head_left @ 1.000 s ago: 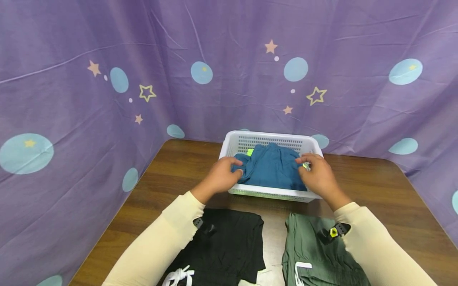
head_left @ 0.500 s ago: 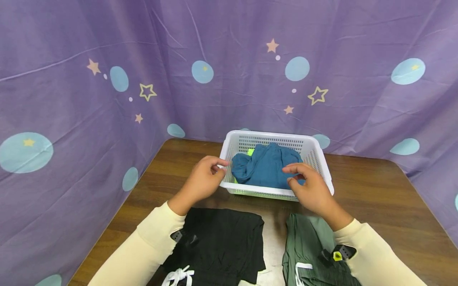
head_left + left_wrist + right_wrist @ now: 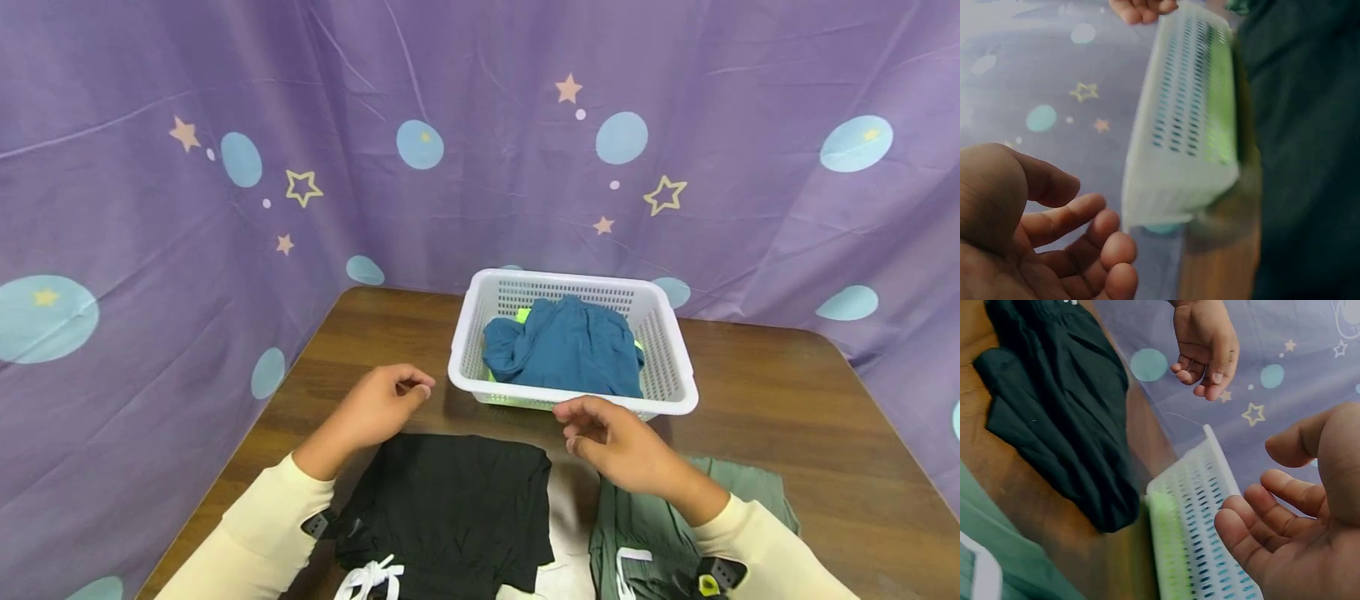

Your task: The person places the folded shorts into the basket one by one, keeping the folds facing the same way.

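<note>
My left hand (image 3: 378,406), fingers loosely curled around nothing, hovers left of the white plastic basket (image 3: 684,367), above the far left corner of the folded black shorts (image 3: 457,508). Just in front of the basket's near rim is my right hand (image 3: 618,442), also bare of any object, its fingers relaxed. Inside the basket lies a folded blue garment (image 3: 573,350) over something neon green (image 3: 522,315). Both wrist views show gaps between thumb and fingers. Under the right forearm lies a folded green garment (image 3: 637,533) with a white drawstring, partly hidden by the sleeve.
The wooden table (image 3: 780,392) runs back to a purple curtain (image 3: 510,167) printed with stars and blue dots. Between the black and green garments a cream-white cloth (image 3: 566,542) shows on the table.
Both hands have left the blue garment in the basket and drawn back toward the body, the left one also moving left. The blue garment stays in the basket.
</note>
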{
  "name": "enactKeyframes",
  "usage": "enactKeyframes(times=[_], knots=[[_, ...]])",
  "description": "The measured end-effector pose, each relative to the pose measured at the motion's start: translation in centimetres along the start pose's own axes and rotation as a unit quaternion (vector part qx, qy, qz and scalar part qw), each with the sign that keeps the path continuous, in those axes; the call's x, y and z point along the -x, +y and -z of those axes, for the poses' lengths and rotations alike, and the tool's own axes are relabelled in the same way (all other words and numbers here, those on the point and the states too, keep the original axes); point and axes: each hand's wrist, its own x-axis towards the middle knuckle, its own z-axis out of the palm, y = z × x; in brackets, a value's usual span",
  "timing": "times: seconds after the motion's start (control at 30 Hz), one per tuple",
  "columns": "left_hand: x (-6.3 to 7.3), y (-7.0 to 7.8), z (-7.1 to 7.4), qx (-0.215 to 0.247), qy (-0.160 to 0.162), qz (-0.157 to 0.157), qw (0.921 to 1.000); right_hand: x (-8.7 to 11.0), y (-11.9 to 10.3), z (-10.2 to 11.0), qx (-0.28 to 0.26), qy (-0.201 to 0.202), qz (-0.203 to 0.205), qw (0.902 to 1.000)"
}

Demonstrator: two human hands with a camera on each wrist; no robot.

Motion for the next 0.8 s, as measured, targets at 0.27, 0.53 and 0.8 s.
enactKeyframes(times=[0.27,0.53,0.8], knots=[[1.3,-2.8,0.0,-0.051,-0.044,0.07,0.9952,0.4,1.1,-1.5,0.006,-0.031,-0.046,0.9985],[2.0,-4.5,-0.2,-0.121,-0.058,0.104,0.9856,0.7,1.5,-3.3,-0.082,-0.03,-0.176,0.9806],[2.4,-5.6,-0.9,-0.158,-0.077,0.125,0.9765,1.3,2.2,-4.5,-0.179,-0.091,-0.23,0.9522]])
